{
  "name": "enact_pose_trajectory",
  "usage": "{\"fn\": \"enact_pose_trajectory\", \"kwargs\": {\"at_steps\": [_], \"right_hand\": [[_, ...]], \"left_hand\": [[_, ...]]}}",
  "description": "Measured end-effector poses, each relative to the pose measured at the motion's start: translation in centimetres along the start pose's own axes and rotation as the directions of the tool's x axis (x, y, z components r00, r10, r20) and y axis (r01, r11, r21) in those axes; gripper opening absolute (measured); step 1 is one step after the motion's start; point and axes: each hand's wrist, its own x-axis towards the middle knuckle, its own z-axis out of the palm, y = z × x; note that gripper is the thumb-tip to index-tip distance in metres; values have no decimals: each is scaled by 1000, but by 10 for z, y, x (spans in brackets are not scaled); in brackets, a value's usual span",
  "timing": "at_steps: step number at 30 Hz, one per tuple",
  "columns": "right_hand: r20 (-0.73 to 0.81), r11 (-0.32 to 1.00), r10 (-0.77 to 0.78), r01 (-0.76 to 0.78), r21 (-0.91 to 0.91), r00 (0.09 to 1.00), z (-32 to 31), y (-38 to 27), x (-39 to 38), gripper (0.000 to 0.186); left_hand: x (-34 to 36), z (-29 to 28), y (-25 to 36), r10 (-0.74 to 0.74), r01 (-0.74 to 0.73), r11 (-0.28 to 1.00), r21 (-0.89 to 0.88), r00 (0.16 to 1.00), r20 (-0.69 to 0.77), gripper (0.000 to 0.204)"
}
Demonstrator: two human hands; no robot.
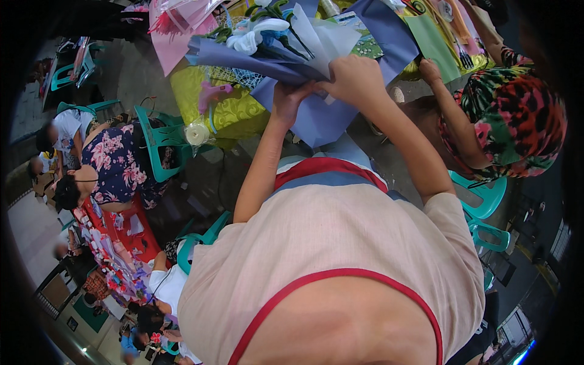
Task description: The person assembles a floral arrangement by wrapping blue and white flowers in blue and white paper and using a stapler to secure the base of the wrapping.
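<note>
A bouquet of fuzzy white and blue flowers (258, 36) with green stems lies at the table's near edge, wrapped in blue-violet paper (234, 58). My left hand (291, 102) is closed on the bouquet's gathered lower end, its thumb pointing toward the other hand. Beside it, my right hand (358, 78) pinches the paper close to a pale whitish sheet (331, 41); its fingertips are partly hidden. More blue-violet paper hangs below my hands. A pink glue gun (214, 95) lies left of the bouquet.
A shiny yellow-green cloth (185, 85) covers the table. A white roll (196, 134) sits at its left corner, near a teal plastic chair (159, 143). On the right, a person in a bright patterned top (511, 121) rests a hand by green paper (433, 45). Scissors (417, 6) lie beyond.
</note>
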Motion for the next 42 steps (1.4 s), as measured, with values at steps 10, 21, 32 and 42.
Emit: {"fn": "enact_pose_trajectory", "kwargs": {"at_steps": [10, 21, 32, 42], "right_hand": [[-260, 994, -17, 44, 100, 965, 20, -23, -29, 27], [-15, 651, 178, -106, 752, 984, -23, -23, -54, 36], [-233, 502, 75, 165, 849, 970, -12, -39, -70, 37], [-268, 553, 266, 81, 829, 926, -22, -48, -68, 45]], "left_hand": [[0, -14, -6, 154, -141, 969, 205, 987, -52, 24], [-26, -13, 37, 375, -358, 902, 241, 927, -28, 30], [-47, -4, 82, 416, -368, 391, 844, 888, 194, 22], [-67, 9, 105, 524, -458, 563, 688, 841, 132, 24]]}}
